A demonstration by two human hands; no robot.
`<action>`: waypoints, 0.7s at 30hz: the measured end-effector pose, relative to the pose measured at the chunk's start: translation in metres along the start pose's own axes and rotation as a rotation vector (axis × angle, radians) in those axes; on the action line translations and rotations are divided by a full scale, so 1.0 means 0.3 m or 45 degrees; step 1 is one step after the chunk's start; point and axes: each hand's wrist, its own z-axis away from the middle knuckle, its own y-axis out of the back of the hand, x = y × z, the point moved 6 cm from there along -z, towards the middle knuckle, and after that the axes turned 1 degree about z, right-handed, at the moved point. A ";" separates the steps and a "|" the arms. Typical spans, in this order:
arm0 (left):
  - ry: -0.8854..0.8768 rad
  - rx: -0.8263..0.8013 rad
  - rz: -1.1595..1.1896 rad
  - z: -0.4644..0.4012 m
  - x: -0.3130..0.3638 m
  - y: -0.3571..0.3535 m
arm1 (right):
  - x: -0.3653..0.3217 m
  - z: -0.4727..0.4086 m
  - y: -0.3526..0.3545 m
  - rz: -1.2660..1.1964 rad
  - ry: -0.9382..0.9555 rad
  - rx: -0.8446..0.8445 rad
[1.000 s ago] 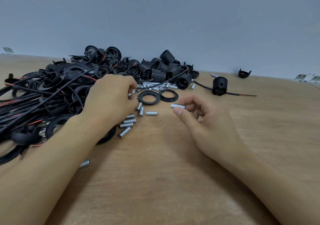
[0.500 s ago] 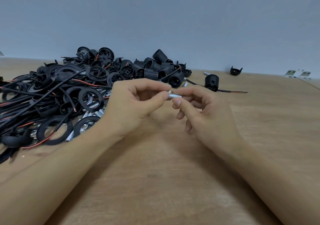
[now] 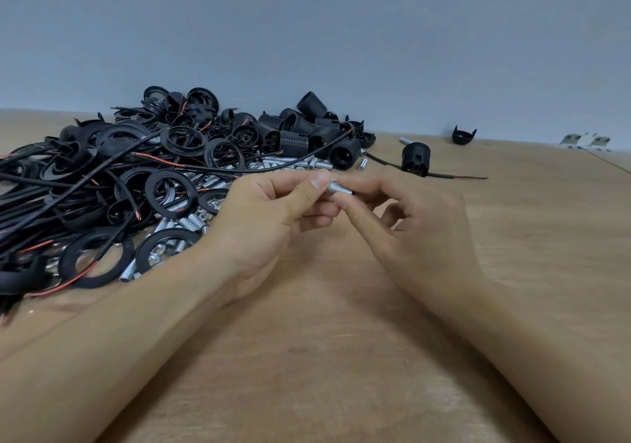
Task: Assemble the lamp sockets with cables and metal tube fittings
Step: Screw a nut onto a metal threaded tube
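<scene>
Metal tube (image 3: 339, 189) pinched mid-air btwn left hand (image 3: 269, 224) and right hand (image 3: 415, 234) fingertips, above table (image 3: 341, 357); poss. nut on left end, too blurry; risk: cross-thread or slip, rolls into parts pile (image 3: 164, 169).

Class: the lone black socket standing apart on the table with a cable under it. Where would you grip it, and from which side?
Grip the lone socket around its round side wall, coming from above; it stands upright and clear of the pile, its cable trailing right.
</scene>
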 end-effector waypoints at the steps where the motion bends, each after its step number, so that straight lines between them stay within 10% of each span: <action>1: 0.027 -0.006 0.029 -0.001 -0.006 0.000 | -0.003 0.000 -0.001 0.031 0.035 -0.001; 11: -0.053 -0.011 0.017 -0.003 0.009 0.011 | 0.081 0.010 -0.024 -0.466 -0.453 -0.136; 21: -0.013 -0.034 -0.017 0.002 0.014 0.002 | 0.022 0.000 -0.010 -0.160 -0.161 -0.103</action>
